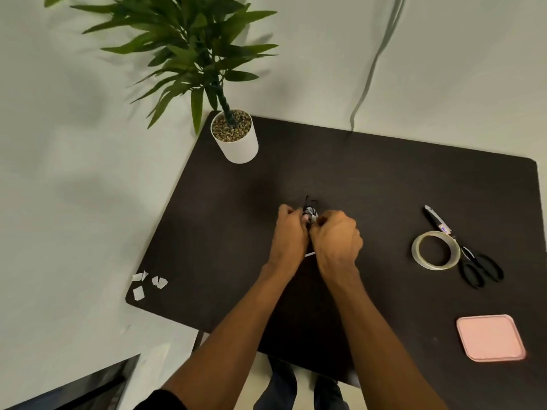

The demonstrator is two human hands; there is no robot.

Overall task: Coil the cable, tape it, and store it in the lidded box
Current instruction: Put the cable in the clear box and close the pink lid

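Over the middle of the dark table (225,226), my left hand (291,232) and my right hand (336,239) press together around a small black coiled cable (309,209). Only its top loops and a shiny band of tape stick out above my fingers. A thin white strip pokes out below my hands. The clear tape roll (435,250) lies flat to the right. At the front right sits the pink lidded box (490,337), lid on.
Black-handled scissors (473,261) lie just right of the tape roll. A potted plant in a white pot (235,137) stands at the table's back left corner. Several white paper scraps (148,284) lie near the front left corner. My feet show below the table's front edge.
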